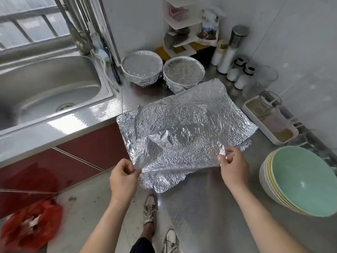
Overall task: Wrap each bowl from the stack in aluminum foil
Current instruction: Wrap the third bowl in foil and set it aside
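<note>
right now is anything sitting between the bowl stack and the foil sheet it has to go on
Nothing visible: bare counter lies between the bowl stack and the foil sheet. The white tray sits farther back, off that path.

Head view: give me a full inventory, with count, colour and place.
foil sheets: at least two, silver, centre of counter
wrapped bowls: two, silver, behind the foil
bowl stack: one, green on top, counter right
tray: one, white, far right
shakers: two, white, dark lids, back right
shelf rack: one, white, back corner
sink: one, steel, left
bag: one, red, bottom left
left hand: pinches top sheet's near left corner
right hand: pinches its near right corner
</note>
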### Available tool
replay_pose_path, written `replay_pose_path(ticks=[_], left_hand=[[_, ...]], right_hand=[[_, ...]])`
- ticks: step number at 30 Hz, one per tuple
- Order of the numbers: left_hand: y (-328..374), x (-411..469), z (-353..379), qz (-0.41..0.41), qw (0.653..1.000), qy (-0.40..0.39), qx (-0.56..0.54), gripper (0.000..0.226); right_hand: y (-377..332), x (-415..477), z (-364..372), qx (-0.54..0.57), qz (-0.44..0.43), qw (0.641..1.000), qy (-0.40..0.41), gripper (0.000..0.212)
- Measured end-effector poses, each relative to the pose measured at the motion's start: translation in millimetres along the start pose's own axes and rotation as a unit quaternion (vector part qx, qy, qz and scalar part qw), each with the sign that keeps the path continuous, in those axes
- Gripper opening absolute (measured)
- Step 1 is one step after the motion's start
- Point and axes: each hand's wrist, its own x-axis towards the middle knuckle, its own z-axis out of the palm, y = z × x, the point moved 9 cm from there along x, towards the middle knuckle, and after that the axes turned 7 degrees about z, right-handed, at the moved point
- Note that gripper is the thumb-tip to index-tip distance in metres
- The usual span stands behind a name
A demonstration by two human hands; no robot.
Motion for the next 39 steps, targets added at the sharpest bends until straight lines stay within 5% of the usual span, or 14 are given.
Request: replay_pose_path(ticks=[11,19,23,26,28,31,34,39], left_hand=[[-1,-6,22,-0.07,0.993,-0.027,0.089,0.012],[7,-5,44,0.034,0.98,-0.103,0.169,0.023],[2,-14,62,0.061,0.962,-0.181,0.195,0.051],[5,-14,69,0.074,0.954,-0.205,0.205,0.032],[8,-13,71,0.071,0.953,-0.197,0.219,0.027],[10,-14,70,0.066,0.949,-0.176,0.255,0.034],[9,-16,67,0.068,0.945,-0.158,0.278,0.041],[9,-16,61,0.059,0.954,-0.14,0.26,0.034]], right_hand=[[18,0,11,-0.021,0.006,1.0,0.014,0.022],[12,7,6,-0.093,-0.019,0.995,0.026,0.028],[6,5,7,-0.133,-0.039,0.99,0.033,0.034],[-13,-5,4,-0.208,-0.077,0.972,0.076,0.044],[-49,-28,22,-0.232,-0.167,0.957,0.042,0.05],[-92,-108,91,-0.231,-0.348,0.901,-0.116,0.049],[-75,-155,134,-0.287,-0.345,0.861,-0.24,0.06],[-43,-137,120,-0.322,-0.372,0.834,-0.249,0.074]])
